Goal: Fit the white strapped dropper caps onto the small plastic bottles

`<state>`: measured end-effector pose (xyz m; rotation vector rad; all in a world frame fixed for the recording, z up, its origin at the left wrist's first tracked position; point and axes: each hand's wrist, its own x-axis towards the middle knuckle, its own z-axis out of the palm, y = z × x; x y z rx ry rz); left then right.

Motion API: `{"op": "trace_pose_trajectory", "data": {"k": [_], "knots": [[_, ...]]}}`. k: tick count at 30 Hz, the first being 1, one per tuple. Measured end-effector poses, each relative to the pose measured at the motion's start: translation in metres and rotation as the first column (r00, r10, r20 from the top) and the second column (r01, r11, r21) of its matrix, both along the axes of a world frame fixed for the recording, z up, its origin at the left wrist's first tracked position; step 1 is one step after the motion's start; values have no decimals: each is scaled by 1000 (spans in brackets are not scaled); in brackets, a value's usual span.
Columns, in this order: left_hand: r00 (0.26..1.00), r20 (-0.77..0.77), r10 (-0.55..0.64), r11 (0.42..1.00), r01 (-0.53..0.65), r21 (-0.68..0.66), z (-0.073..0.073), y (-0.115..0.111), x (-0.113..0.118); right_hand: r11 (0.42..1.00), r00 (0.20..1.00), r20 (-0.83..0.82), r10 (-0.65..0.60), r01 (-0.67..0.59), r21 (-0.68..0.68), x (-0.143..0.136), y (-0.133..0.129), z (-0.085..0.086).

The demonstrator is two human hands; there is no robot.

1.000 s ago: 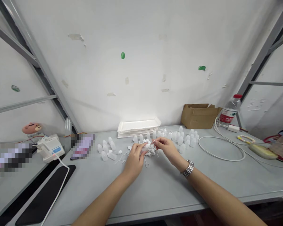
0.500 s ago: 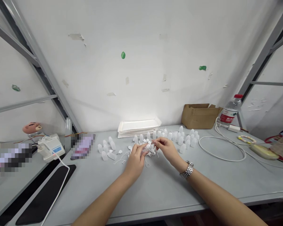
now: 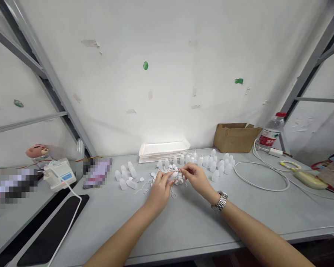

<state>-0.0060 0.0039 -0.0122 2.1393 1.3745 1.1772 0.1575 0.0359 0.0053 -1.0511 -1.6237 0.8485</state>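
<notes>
My left hand [image 3: 159, 190] is closed around a small translucent plastic bottle [image 3: 171, 175], tilted with its end toward my right hand. Opposite it, my right hand [image 3: 198, 180] has thumb and forefinger pinched at the bottle's end, on a small white part too tiny to make out. Beneath and between the hands lies a pile of white caps with thin straps and rings [image 3: 179, 180]. One strap with a ring [image 3: 173, 195] sticks out toward me. Several like bottles [image 3: 124, 174] stand to the left, one lying down, and more bottles [image 3: 219, 163] stand to the right.
A stack of white trays [image 3: 164, 149] rests against the wall. An open cardboard box [image 3: 235, 138] and a red-capped water bottle [image 3: 272, 133] stand at the back right, near a looped white cable [image 3: 263, 189]. On the left are a power adapter [image 3: 59, 176] and a black mat [image 3: 54, 230].
My right hand has shifted very slightly left and down, its fingertips closer to the bottle's end. My left hand keeps its hold in nearly the same place.
</notes>
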Motion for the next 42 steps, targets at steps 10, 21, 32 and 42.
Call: {"op": "trace_pose_trajectory", "data": {"k": [10,21,32,42], "knots": [[999,52,6,1000,-6,-10,5,-1,3,996,998,-63,-15,9,-93,6,4,13],[999,40,-8,1000,8,-6,6,-2,3,999,999,-28,-41,41,14,2,0,9],[999,24,-42,999,43,-30,4,-3,5,994,996,80,-45,37,102,5,-3,15],[995,28,92,996,-92,11,2,14,-12,882,740,562,-370,89,464,40,42,51]]}}
